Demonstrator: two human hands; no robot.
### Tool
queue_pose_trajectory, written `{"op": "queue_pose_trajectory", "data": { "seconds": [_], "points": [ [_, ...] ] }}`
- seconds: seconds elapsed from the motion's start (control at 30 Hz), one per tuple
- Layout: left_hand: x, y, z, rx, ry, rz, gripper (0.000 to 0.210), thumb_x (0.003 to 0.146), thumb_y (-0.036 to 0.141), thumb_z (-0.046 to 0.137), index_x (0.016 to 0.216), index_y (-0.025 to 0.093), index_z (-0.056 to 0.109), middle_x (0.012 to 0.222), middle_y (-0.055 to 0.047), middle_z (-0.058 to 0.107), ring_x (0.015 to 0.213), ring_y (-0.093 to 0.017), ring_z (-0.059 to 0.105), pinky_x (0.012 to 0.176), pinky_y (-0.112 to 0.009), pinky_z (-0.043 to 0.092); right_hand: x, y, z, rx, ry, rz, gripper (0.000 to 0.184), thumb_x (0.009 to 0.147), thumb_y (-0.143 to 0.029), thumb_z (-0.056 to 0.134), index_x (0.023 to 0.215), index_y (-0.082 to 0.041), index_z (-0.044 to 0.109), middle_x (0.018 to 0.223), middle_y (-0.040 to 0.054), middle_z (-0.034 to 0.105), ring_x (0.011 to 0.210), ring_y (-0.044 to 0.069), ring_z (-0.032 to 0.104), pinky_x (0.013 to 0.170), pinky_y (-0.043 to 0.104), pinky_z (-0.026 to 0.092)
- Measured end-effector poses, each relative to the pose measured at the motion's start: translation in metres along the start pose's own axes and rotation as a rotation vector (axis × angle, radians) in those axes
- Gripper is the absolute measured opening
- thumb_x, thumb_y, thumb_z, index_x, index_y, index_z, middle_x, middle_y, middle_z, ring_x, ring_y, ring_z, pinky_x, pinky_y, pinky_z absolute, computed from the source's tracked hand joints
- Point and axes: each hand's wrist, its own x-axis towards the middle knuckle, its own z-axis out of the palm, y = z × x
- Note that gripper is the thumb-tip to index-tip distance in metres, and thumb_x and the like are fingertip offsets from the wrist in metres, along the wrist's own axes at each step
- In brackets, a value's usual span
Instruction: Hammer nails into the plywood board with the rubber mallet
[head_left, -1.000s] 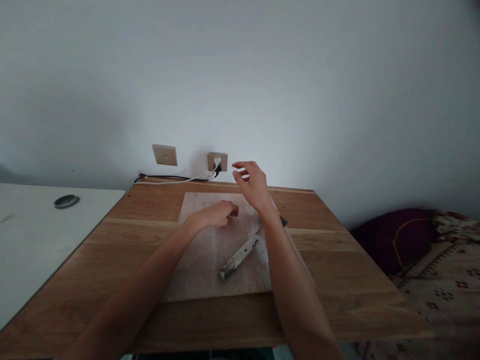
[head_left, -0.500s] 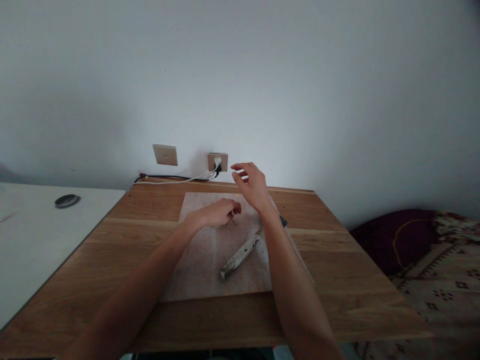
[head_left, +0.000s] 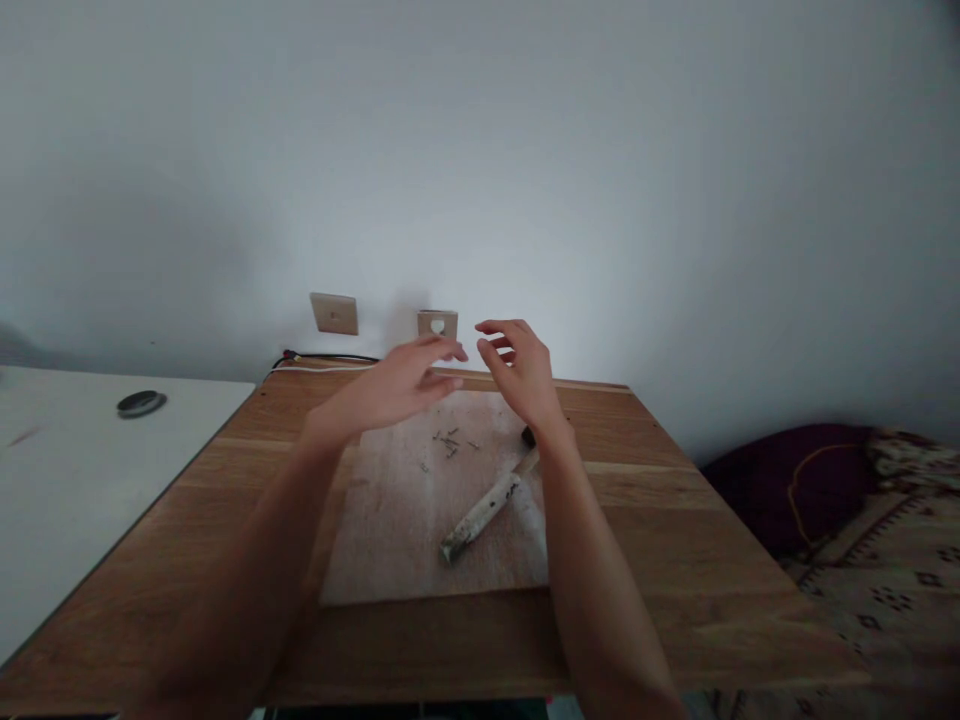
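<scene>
Table (head_left: 675, 560): wooden, carrying everything below.
Pale board (head_left: 390, 545): flat, mid-table, its front side near the table's near edge.
Hammer (head_left: 484, 512): diagonal on the board, dark head partly behind the right wrist.
Left hand (head_left: 397, 385): raised over the board's far left corner, thumb and fingers wide apart.
Right hand (head_left: 521, 368): raised beside it, fingers curved, thumb narrowly apart.
Metal bits (head_left: 451, 452): scattered toward the board's far edge.

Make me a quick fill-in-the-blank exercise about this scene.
1. Of the small metal pieces and the tool's pale handle, the ____ lies nearer the wearer.
2. The tool's dark head is partly hidden by the wearer's ____ forearm.
3. The dark round object sits on a ____ table.

Missing words: handle; right; white.
</scene>
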Motion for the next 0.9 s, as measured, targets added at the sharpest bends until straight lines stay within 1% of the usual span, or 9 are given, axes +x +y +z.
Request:
{"op": "queue_pose_trajectory", "data": {
  "seconds": [0.1,0.2,0.3,0.37,0.43,0.57,0.7,0.83,0.9],
  "points": [
    [-0.013,0.039,-0.041,0.032,0.296,-0.030,0.031,0.099,0.039,0.056,0.121,0.020,0.065,0.128,-0.010,0.066,0.110,-0.022,0.067,0.092,-0.036,0.058,-0.001,-0.022,-0.015,0.008,0.078,-0.054,0.026,0.100,-0.040,0.055,0.116,-0.023,0.068,0.120,0.0093,0.065,0.092,0.018,0.068,0.071,0.032,0.060],
    [-0.029,0.071,-0.048,0.080,0.411,-0.074,0.028,0.101,0.039,0.054,0.119,0.020,0.065,0.120,-0.008,0.069,0.103,-0.020,0.069,0.091,-0.035,0.058,-0.005,-0.048,-0.030,-0.030,0.146,-0.118,0.028,0.104,-0.038,0.049,0.123,-0.025,0.066,0.123,0.0086,0.064,0.098,0.019,0.067,0.076,0.033,0.061],
    [-0.056,0.080,-0.016,0.151,0.337,-0.131,0.026,0.104,0.034,0.049,0.119,0.020,0.065,0.116,-0.008,0.071,0.105,-0.020,0.069,0.096,-0.037,0.056,-0.021,-0.055,-0.047,-0.181,-0.012,-0.182,0.029,0.104,-0.037,0.049,0.123,-0.024,0.067,0.119,0.0099,0.065,0.102,0.022,0.067,0.086,0.040,0.060],
    [-0.086,0.075,0.016,0.257,0.146,-0.152,0.027,0.104,0.033,0.048,0.119,0.019,0.066,0.119,-0.011,0.071,0.113,-0.024,0.067,0.102,-0.042,0.054,-0.047,-0.041,-0.061,-0.321,-0.207,-0.202,0.031,0.103,-0.039,0.051,0.123,-0.023,0.069,0.115,0.0114,0.066,0.105,0.026,0.066,0.093,0.046,0.057],
    [-0.122,0.067,0.050,0.382,-0.020,-0.185,0.033,0.104,0.039,0.051,0.125,0.020,0.067,0.138,-0.014,0.064,0.130,-0.029,0.059,0.111,-0.049,0.048,-0.087,-0.015,-0.076,-0.424,-0.297,-0.128,0.035,0.104,-0.042,0.049,0.124,-0.022,0.068,0.115,0.0135,0.068,0.107,0.029,0.066,0.095,0.048,0.057],
    [-0.187,0.050,0.095,0.539,-0.073,-0.211,0.047,0.104,0.049,0.046,0.146,0.030,0.056,0.163,-0.010,0.043,0.152,-0.034,0.035,0.123,-0.064,0.025,-0.189,0.036,-0.100,-0.603,-0.341,0.083,0.051,0.101,-0.057,0.047,0.136,-0.023,0.064,0.134,0.0157,0.065,0.127,0.036,0.059,0.108,0.058,0.048],
    [-0.212,0.033,0.103,0.605,-0.012,-0.301,0.053,0.103,0.055,0.043,0.149,0.031,0.055,0.162,-0.012,0.044,0.152,-0.036,0.035,0.124,-0.067,0.020,-0.257,0.051,-0.107,-0.639,-0.567,0.303,0.067,0.098,-0.062,0.050,0.158,-0.033,0.042,0.166,0.0071,0.038,0.151,0.038,0.037,0.117,0.061,0.040],
    [-0.212,0.018,0.094,0.572,0.133,-0.614,0.060,0.105,0.053,0.037,0.145,0.015,0.059,0.152,-0.022,0.054,0.149,-0.040,0.041,0.122,-0.067,0.026,-0.269,0.044,-0.103,-0.593,-0.604,0.384,0.074,0.095,-0.062,0.055,0.162,-0.036,0.035,0.172,0.0033,0.026,0.156,0.037,0.027,0.122,0.058,0.033],
    [-0.209,0.015,0.091,0.434,0.146,-0.671,0.061,0.105,0.051,0.033,0.145,0.012,0.058,0.146,-0.020,0.061,0.145,-0.036,0.046,0.123,-0.064,0.028,-0.265,0.041,-0.102,-0.566,-0.616,0.385,0.076,0.093,-0.062,0.059,0.161,-0.035,0.037,0.171,0.0034,0.027,0.156,0.037,0.028,0.124,0.058,0.032]
  ]
}}
